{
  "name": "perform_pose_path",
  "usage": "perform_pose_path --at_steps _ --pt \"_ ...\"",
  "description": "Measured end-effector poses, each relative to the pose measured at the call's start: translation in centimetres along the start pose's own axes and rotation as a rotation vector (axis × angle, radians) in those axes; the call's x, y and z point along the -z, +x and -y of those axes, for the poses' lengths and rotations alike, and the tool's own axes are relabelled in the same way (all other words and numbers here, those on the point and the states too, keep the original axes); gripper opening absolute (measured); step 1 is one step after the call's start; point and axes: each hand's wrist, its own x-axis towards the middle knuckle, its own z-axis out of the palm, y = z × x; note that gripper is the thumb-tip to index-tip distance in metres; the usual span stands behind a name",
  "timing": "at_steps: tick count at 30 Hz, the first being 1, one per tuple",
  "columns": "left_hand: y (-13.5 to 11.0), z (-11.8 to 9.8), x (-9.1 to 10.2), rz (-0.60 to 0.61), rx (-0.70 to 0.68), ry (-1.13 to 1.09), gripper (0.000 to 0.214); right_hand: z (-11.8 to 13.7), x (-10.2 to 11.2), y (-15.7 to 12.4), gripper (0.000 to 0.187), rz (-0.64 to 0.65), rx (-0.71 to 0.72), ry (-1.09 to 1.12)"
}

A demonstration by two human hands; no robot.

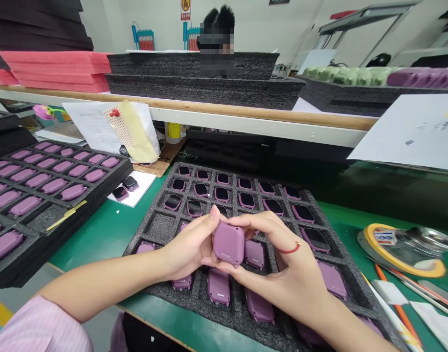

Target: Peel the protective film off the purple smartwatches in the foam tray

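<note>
Between my two hands is a purple smartwatch case (229,243), its back with small metal contacts turned toward me. My left hand (194,239) grips its left edge with thumb and fingers. From the right, my right hand (290,259) pinches the top and bottom edges; a red string ring circles one finger. Below them lies a black foam tray (161,226) with a grid of pockets. Its far rows hold watch cases with dark screens up (246,200); nearer rows hold purple cases with backs up (219,287). My hands hide part of the middle rows.
Another foam tray (44,217) of purple cases stands at the left. Two watches (124,188) lie on white paper between the trays. Tape rolls (403,249), an orange pen (400,313) and white cloth are at right. A shelf (246,115) carrying foam stacks crosses behind; a person sits beyond.
</note>
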Motion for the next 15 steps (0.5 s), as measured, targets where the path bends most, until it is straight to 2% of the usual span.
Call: perform_pose_path --at_steps 6,9,12,15 --pt "0.1 -0.3 0.3 0.062 0.06 -0.043 0.058 -0.3 0.0 0.2 0.045 0.011 -0.013 0.008" --pt "0.2 -0.4 0.4 0.054 0.057 -0.048 0.058 -0.5 -0.1 0.2 0.046 0.003 0.002 0.001" --pt "0.4 -0.5 0.5 0.046 0.027 -0.037 0.058 -1.1 0.0 0.3 0.058 0.033 -0.029 0.035" --pt "0.4 -0.7 0.6 0.012 -0.018 -0.035 0.056 -2.2 0.2 0.5 0.071 0.041 -0.136 0.126"
